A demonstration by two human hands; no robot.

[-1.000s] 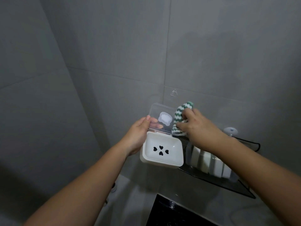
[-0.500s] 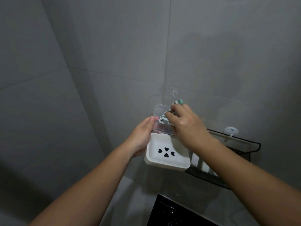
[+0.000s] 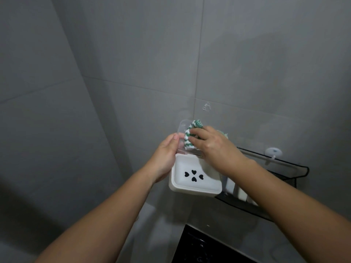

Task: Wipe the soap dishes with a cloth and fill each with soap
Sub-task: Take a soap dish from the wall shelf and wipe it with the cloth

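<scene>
A white soap dish [image 3: 195, 184] with black heart-shaped holes in its floor hangs on the grey tiled wall, its clear lid [image 3: 183, 128] raised. My left hand [image 3: 167, 156] holds the dish's left side, thumb at the lid's edge. My right hand [image 3: 210, 145] grips a green-and-white striped cloth [image 3: 190, 138] and presses it against the inside of the lid. White soap bars [image 3: 239, 192] stand on a black wire shelf [image 3: 296, 171] just right of the dish, partly hidden by my right forearm.
A white suction hook [image 3: 273, 153] sticks to the wall above the shelf. A small clear hook [image 3: 207, 107] sits on the tile above the lid. A dark glossy object [image 3: 201, 245] lies below the shelf.
My right hand brought the cloth from beside the lid onto the lid's inner face and has rubbed it across. My left hand stays on the dish.
</scene>
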